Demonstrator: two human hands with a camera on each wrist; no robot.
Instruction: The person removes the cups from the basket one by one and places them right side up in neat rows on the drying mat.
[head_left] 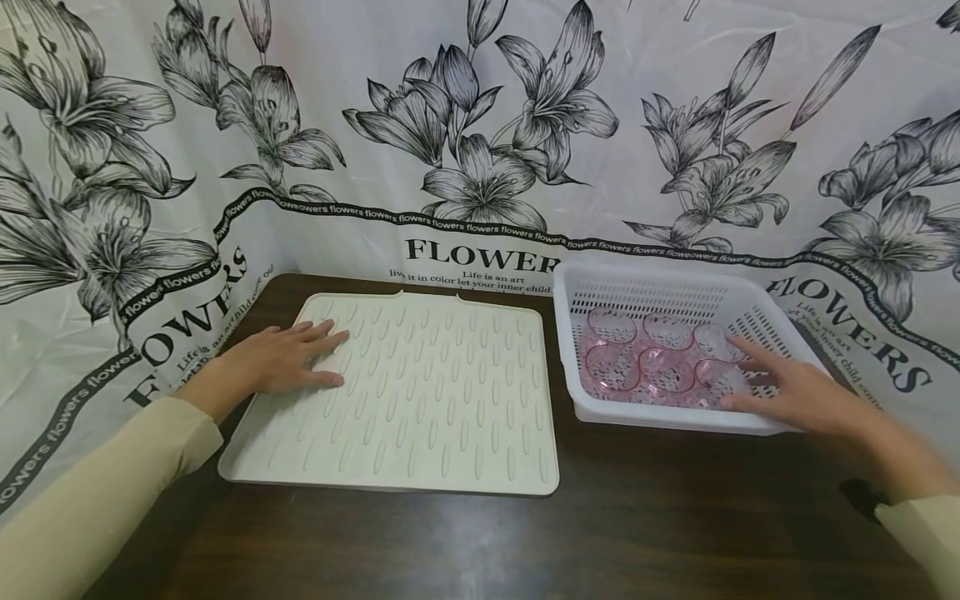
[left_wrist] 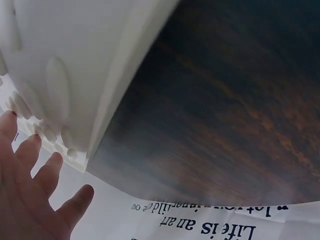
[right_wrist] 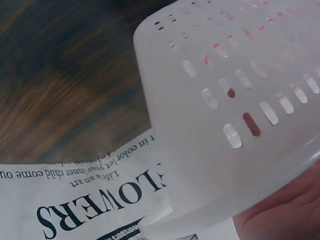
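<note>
left hand (head_left: 291, 358) spread on pale mat (head_left: 442, 392), right hand (head_left: 798, 393) parted beside pink glasses (head_left: 666, 371) — neither grasping — dark table (head_left: 465, 550) below, flowered cloth (head_left: 480, 175) beyond.

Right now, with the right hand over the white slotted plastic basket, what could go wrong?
The clear pink-rimmed round cups stand close together, so the right hand might knock neighbours. A lifted cup could catch on the rim of the white basket. The left hand, over the left edge of the ridged cream mat, might nudge it.

Pale khaki sleeves (head_left: 112, 500) both sides, plus some black thing (head_left: 862, 498) (too blurry to name, tbh) by the right cuff (head_left: 896, 518).
</note>
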